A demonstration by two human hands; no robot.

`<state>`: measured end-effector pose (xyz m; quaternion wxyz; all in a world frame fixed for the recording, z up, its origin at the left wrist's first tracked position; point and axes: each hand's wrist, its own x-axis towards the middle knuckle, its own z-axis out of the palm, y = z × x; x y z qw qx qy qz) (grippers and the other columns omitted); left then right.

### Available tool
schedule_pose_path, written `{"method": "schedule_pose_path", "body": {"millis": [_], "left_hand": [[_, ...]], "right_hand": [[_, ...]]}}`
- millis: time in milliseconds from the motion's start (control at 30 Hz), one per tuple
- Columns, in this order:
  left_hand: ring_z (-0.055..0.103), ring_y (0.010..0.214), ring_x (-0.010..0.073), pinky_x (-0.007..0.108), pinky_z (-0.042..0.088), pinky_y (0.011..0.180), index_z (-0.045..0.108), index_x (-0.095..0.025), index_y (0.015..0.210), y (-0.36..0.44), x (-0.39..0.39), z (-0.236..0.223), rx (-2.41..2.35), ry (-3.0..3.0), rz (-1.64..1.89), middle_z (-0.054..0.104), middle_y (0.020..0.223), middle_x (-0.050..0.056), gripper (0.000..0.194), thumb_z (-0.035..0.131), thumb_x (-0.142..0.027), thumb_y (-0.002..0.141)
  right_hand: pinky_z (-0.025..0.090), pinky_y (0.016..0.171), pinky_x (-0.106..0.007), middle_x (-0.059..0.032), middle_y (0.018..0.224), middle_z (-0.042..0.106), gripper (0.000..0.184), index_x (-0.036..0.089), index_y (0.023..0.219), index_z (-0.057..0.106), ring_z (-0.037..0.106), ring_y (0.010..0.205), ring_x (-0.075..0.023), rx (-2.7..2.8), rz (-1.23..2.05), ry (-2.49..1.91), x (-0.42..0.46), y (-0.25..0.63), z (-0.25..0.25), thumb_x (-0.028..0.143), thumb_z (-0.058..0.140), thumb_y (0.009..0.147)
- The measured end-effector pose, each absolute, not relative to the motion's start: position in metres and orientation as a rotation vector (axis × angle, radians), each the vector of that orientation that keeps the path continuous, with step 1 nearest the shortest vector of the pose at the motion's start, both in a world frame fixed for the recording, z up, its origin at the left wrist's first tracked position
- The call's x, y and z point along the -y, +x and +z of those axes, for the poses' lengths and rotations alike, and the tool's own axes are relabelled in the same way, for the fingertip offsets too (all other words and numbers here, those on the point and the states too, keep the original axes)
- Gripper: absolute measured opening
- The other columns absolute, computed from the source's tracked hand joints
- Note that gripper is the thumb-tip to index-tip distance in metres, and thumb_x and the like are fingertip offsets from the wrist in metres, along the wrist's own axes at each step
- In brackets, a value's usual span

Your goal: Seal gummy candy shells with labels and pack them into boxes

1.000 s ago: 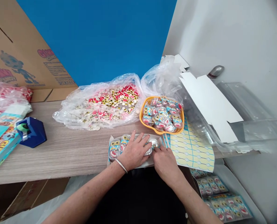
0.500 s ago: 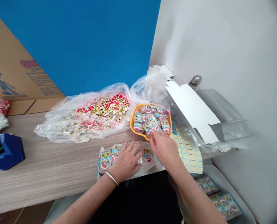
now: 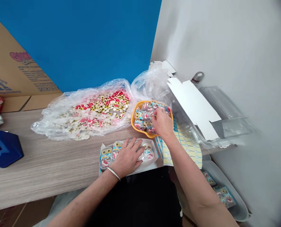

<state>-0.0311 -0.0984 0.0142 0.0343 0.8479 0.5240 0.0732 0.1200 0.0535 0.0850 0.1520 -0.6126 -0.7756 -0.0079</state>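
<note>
My left hand (image 3: 128,156) lies flat with fingers spread on a white tray (image 3: 152,165) at the table's front edge, pressing on small wrapped candy packs (image 3: 106,155) lined up in it. My right hand (image 3: 162,123) reaches into an orange bowl (image 3: 133,117) full of the same wrapped candy packs (image 3: 142,118); its fingers curl down among them and whether they grip one is hidden. A metal bangle sits on my left wrist.
A clear plastic bag of loose red and yellow candies (image 3: 93,112) lies left of the bowl. A yellow sticker sheet (image 3: 190,151) lies right of the tray. White flat cardboard (image 3: 194,105) and clear plastic packaging (image 3: 225,121) stand at right. A blue tape dispenser (image 3: 2,149) sits far left.
My right hand left the tray and moved up into the orange bowl. My left hand stayed flat on the tray. The camera view shifted to the right.
</note>
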Motion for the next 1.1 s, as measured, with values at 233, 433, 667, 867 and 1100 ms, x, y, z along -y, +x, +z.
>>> {"method": "schedule_pose_path", "body": {"millis": [233,433,667,867,1100], "left_hand": [[0.039,0.14,0.0346,0.056,0.03,0.115,0.054,-0.025,0.134,-0.031,0.098,0.016,-1.611,2.614,0.225,0.047,0.15,0.011,0.046,0.059,-0.043,0.092],[0.039,0.14,0.0347,0.055,0.03,0.115,0.053,-0.025,0.137,-0.032,0.097,0.012,-1.605,2.633,0.229,0.047,0.15,0.011,0.048,0.057,-0.043,0.093],[0.039,0.14,0.0343,0.054,0.031,0.115,0.054,-0.024,0.135,-0.031,0.096,0.011,-1.602,2.642,0.214,0.048,0.149,0.011,0.045,0.056,-0.042,0.094],[0.04,0.139,0.0338,0.054,0.031,0.114,0.056,-0.023,0.132,-0.031,0.096,0.012,-1.608,2.635,0.217,0.048,0.149,0.012,0.043,0.057,-0.042,0.093],[0.039,0.139,0.0347,0.055,0.029,0.115,0.053,-0.024,0.135,-0.032,0.097,0.012,-1.603,2.623,0.217,0.048,0.149,0.011,0.048,0.061,-0.043,0.091]], "right_hand": [[0.039,0.066,-0.027,-0.0019,0.084,0.068,0.011,0.02,0.09,0.059,0.063,0.071,-0.0162,2.201,0.254,-1.565,0.045,0.159,0.069,0.023,0.05,0.094],[0.038,0.065,-0.026,-0.0056,0.087,0.07,0.018,0.018,0.093,0.063,0.066,0.079,-0.0177,2.292,0.115,-1.748,0.087,0.151,0.016,0.02,0.047,0.099],[0.045,0.068,-0.03,-0.0119,0.108,0.07,0.025,0.018,0.098,0.071,0.065,0.091,-0.0228,2.564,-0.05,-1.769,0.085,0.138,0.019,0.02,0.046,0.101],[0.049,0.079,-0.036,-0.0154,0.111,0.071,0.028,0.015,0.105,0.073,0.06,0.104,-0.0291,2.822,0.056,-1.667,0.076,0.135,0.031,0.012,0.047,0.096],[0.045,0.079,-0.032,-0.0117,0.096,0.072,0.031,0.017,0.094,0.071,0.064,0.096,-0.0243,2.643,0.01,-1.627,0.054,0.134,0.065,0.024,0.042,0.103]]}}
